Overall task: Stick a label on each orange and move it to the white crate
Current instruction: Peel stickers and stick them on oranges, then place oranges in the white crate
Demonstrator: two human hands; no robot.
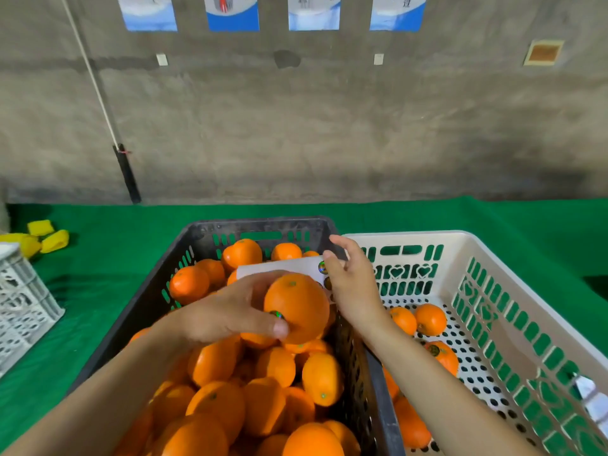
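My left hand [230, 311] grips an orange [297, 306] above the black crate [263, 227], its thumb pressing a small shiny label [276, 314] onto the fruit's skin. My right hand [350, 284] reaches over the black crate's right rim and pinches the edge of a white label sheet [286, 265], where round stickers show near its fingers. The black crate is heaped with several oranges. The white crate [460, 240] stands to the right and holds several oranges [429, 319], one with a visible label.
Both crates stand on a green cloth [98, 291] before a grey concrete wall. Another white crate [23, 301] sits at the left edge, with yellow objects [46, 240] behind it. A pale tag [589, 394] hangs on the white crate's right wall.
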